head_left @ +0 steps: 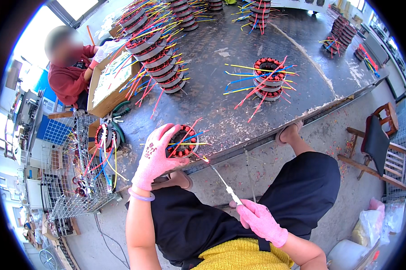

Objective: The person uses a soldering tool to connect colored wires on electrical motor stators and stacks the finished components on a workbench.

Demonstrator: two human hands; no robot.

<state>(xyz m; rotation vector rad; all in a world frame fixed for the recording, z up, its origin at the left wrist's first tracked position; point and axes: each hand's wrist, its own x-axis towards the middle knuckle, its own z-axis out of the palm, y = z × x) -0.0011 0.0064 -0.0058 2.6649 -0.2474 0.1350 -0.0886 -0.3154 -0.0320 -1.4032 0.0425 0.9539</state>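
Observation:
My left hand (pixel 156 155), in a pink glove, grips the side of a motor stator (pixel 195 145) with red windings. The stator rests near the table's front edge, and red, blue and yellow leads stick out of it. My right hand (pixel 261 220), also gloved in pink, is closed around the white handle of a slim tool (pixel 225 184) with a thin metal shaft. Its tip meets the end of a lead just off the table edge, where a small orange-yellow bright spot shows. Whether that spot is a flame or the lead's coloured end I cannot tell.
Stacked stators (pixel 156 58) stand at the far left, and a shorter stack (pixel 269 78) is right of centre. A bundle of stators (pixel 105 137) lies left of my hand by a wire basket (pixel 72 180). Across the table, a person (pixel 70 72) reaches into a cardboard box (pixel 97 90).

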